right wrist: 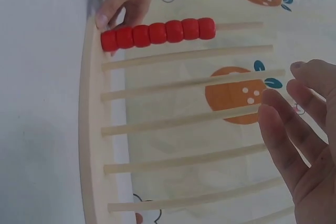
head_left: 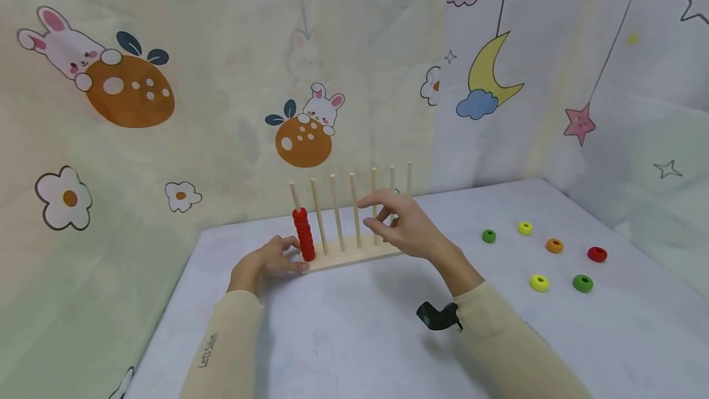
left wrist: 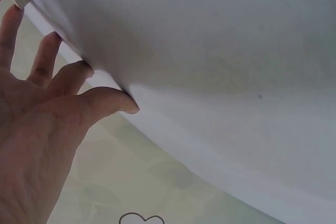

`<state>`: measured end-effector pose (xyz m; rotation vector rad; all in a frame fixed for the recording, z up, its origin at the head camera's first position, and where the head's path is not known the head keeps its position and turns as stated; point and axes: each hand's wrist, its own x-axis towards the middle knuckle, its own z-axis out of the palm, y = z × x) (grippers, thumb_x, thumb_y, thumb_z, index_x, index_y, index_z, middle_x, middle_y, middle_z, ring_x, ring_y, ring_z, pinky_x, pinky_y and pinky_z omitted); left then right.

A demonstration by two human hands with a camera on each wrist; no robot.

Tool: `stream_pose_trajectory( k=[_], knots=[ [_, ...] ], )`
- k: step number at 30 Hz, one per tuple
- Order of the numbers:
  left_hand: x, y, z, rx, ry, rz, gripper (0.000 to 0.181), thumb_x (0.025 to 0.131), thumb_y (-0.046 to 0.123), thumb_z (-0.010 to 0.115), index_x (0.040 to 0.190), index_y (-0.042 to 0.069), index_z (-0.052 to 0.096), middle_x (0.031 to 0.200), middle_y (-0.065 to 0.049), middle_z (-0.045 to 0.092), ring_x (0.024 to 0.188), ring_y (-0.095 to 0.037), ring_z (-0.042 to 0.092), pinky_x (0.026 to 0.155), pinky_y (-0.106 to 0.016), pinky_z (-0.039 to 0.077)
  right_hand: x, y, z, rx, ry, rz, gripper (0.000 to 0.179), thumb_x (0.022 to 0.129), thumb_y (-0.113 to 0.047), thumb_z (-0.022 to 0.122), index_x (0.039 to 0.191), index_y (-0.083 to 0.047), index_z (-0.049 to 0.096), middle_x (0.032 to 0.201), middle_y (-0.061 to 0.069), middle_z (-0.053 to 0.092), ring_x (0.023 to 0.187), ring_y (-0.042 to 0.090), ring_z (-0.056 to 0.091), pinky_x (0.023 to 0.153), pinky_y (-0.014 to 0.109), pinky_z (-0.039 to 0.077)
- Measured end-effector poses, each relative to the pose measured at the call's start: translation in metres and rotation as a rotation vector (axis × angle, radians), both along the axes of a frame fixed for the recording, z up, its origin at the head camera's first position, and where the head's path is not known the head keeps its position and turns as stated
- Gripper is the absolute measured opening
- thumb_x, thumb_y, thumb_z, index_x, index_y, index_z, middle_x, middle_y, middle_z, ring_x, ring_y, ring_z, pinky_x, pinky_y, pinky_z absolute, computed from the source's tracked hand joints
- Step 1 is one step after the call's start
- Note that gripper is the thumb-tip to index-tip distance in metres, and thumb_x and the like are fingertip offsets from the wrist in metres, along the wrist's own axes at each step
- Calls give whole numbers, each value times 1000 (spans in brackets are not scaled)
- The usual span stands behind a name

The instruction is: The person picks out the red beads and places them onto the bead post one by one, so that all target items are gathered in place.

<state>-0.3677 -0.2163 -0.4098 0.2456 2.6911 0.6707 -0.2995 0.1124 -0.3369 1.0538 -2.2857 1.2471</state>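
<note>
A wooden peg rack (head_left: 354, 256) with several upright pegs stands near the back of the table. Red beads (head_left: 303, 234) are stacked on its leftmost peg; the other pegs I can make out are bare. My left hand (head_left: 270, 258) holds the left end of the rack's base, thumb at the front corner and fingers behind. In the left wrist view a fingertip of that hand (left wrist: 47, 108) touches the base's corner. My right hand (head_left: 401, 223) hovers before the middle pegs, its thumb and index finger apart with nothing between them. It hides part of the pegs behind it.
Loose beads lie on the table at the right: green (head_left: 488, 236), yellow (head_left: 524, 228), orange (head_left: 554, 245), red (head_left: 597, 254), another yellow (head_left: 539, 282) and another green (head_left: 583, 283). A printed cloth (head_left: 232, 109) hangs behind the table. A black device (head_left: 437, 316) sits at my right wrist.
</note>
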Motion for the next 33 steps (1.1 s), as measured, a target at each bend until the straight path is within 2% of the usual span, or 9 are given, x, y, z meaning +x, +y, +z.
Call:
stream_pose_trajectory(
  k=[7, 12, 20, 25, 33],
  knots=[
    [1, 0, -2, -7, 3, 33, 52, 85, 41, 82, 131, 32, 60, 138, -11, 46, 132, -36, 44, 101, -65, 44, 1, 12, -2, 11, 32, -5, 33, 95, -2, 71, 125, -15, 67, 126, 3, 66, 77, 13, 69, 61, 29, 56],
    [2, 2, -2, -1, -10, 56, 54, 84, 42, 83, 131, 31, 60, 142, -12, 45, 134, -39, 42, 100, -68, 44, 3, 21, -3, 26, 63, -11, 34, 95, 0, 71, 124, -17, 68, 124, 6, 67, 77, 14, 69, 58, 30, 56],
    [3, 1, -2, -3, 8, 42, 53, 84, 40, 82, 131, 31, 60, 140, -12, 46, 133, -38, 44, 100, -67, 44, 8, 35, -8, 20, 54, -52, 33, 94, 0, 72, 122, -17, 70, 125, 5, 68, 76, 13, 68, 54, 28, 54],
    [1, 1, -5, -4, 13, 21, 54, 84, 43, 82, 131, 30, 60, 138, -13, 47, 131, -39, 44, 99, -66, 44, 12, 47, -13, 26, 51, -77, 33, 93, 1, 72, 121, -17, 70, 119, 4, 69, 76, 13, 67, 54, 29, 55],
    [1, 0, -1, -13, -12, 44, 56, 83, 44, 82, 132, 30, 58, 141, -13, 45, 133, -41, 43, 98, -68, 43, 14, 68, -17, 61, 80, -92, 32, 93, 1, 72, 121, -15, 69, 117, 2, 68, 77, 11, 68, 55, 29, 55]
  ],
)
